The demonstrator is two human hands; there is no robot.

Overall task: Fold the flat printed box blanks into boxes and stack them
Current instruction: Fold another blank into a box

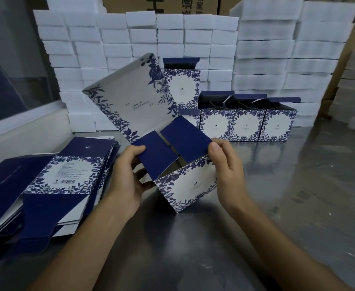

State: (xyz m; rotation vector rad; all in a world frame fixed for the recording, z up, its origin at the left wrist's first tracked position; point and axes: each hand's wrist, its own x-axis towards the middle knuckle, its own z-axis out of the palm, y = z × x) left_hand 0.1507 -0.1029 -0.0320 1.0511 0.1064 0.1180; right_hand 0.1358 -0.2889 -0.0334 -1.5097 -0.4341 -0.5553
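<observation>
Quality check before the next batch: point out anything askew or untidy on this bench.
The pile of flat blanks at left is splayed, its sheets fanned out unevenly. The folded boxes behind stand in a neat row, lids open. Nothing looks damaged.

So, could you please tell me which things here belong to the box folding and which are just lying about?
Part of the job:
- half-folded box, gripped by left hand and right hand
- pile of flat blanks
- folded boxes at the back

Just lying about:
- white foam blocks
- brown cartons
</observation>
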